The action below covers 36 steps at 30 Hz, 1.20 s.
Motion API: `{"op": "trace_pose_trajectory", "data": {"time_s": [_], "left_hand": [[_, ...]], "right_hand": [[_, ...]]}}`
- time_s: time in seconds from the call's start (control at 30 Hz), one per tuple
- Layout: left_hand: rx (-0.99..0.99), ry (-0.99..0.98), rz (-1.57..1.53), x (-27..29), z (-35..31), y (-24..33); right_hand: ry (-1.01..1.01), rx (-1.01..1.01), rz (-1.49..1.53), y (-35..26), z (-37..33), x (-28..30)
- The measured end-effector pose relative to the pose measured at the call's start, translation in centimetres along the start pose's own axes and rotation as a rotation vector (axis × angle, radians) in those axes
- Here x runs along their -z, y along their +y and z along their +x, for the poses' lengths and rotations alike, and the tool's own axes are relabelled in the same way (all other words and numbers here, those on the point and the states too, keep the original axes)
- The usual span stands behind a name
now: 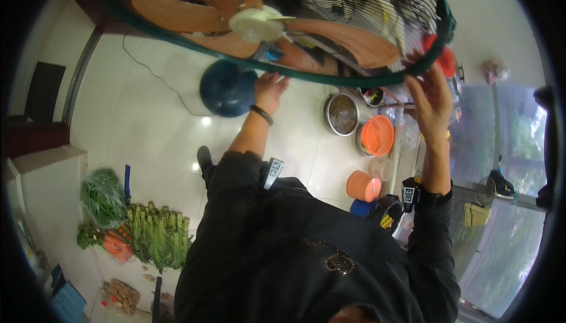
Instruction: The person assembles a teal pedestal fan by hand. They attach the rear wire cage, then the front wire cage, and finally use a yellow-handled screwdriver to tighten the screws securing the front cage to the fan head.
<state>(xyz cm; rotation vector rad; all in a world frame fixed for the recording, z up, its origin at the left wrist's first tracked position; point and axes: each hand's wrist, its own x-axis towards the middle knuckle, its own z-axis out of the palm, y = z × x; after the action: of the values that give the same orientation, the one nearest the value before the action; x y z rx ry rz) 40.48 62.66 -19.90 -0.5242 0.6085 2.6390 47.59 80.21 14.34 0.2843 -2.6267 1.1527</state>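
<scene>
A large fan with wood-brown blades (345, 40), a cream hub (256, 24) and a dark green guard rim (330, 79) fills the top of the view. My right hand (433, 102) grips the rim at its right side, thumb on the near side and fingers partly hidden behind it. At the rim's lower edge, left of the middle, my left hand (271, 92) has its fingers curled up against it; the tips are hard to make out. Thin wires of the guard (354, 4) show behind the blades at the upper right.
On the tiled floor under the fan sits a dark blue round base (229, 90), with a cord (156, 78) nearby. A metal bowl (341, 114), an orange basin (377, 135) and an orange tub (363, 186) stand to the right. Leafy greens (158, 234) and bagged vegetables (103, 198) lie at lower left.
</scene>
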Motion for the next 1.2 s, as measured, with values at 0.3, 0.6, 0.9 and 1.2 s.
{"op": "trace_pose_trajectory", "data": {"time_s": [0.3, 0.6, 0.9, 1.2], "left_hand": [[0.029, 0.16, 0.03, 0.1, 0.1, -0.7], [0.046, 0.111, -0.012, 1.7, 0.5, -1.6], [0.087, 0.12, 0.015, 1.2, 0.0, -1.6], [0.068, 0.065, -0.036, 1.2, -0.8, -1.6]], "right_hand": [[-0.027, -0.011, -0.022, -0.1, -0.7, 0.4], [-0.013, 0.02, -0.061, -0.6, -1.4, 0.6], [-0.035, -0.07, -0.111, -1.3, -2.0, 0.6], [-0.021, -0.104, -0.052, 0.2, -3.0, 0.8]]}}
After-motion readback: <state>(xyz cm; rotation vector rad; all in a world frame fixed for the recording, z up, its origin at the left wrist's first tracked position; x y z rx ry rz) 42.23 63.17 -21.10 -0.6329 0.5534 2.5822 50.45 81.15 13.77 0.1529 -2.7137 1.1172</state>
